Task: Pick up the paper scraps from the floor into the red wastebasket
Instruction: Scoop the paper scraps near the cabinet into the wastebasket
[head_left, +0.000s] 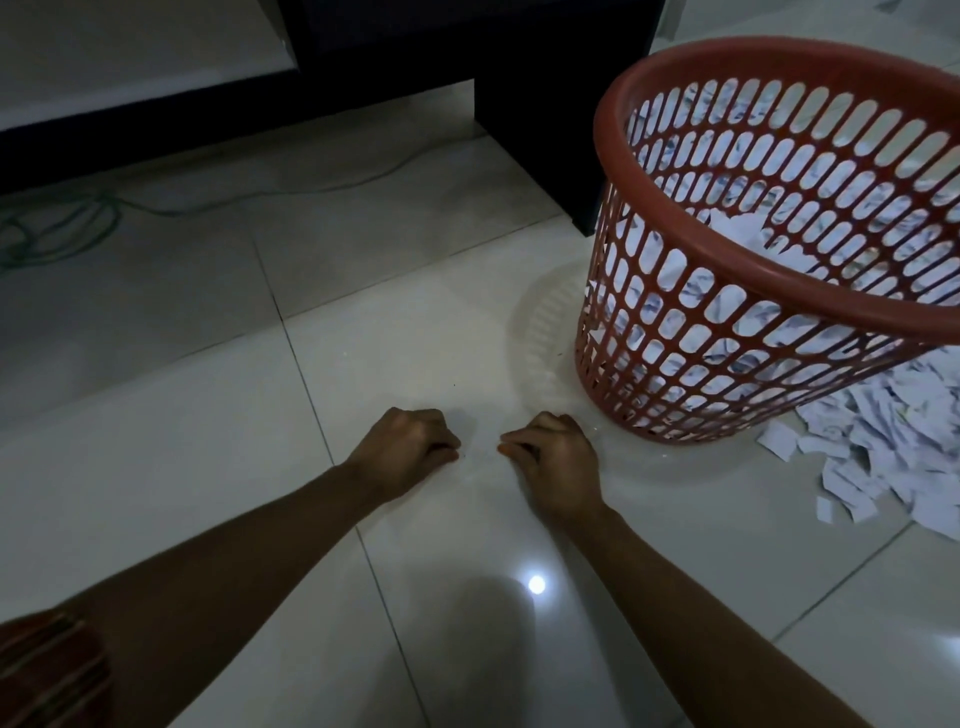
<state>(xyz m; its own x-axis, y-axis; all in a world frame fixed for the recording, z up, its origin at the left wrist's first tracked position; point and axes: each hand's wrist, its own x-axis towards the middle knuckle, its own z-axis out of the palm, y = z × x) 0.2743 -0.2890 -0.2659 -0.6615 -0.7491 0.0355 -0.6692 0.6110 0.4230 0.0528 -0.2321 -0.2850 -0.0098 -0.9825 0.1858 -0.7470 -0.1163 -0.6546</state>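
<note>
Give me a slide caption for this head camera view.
Both hands curled on tile beside red wastebasket; paper scraps remain.

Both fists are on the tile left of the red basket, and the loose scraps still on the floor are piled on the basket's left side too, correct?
Not quite. The head view shows the paper scraps piled on the floor to the right of the red wastebasket, not its left. The left hand and right hand are indeed on the tile left of it.

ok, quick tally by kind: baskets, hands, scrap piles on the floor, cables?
Red wastebasket: 1
Hands: 2, left hand and right hand
Paper scrap pile on the floor: 1
Green cable: 1
Total: 5
</note>
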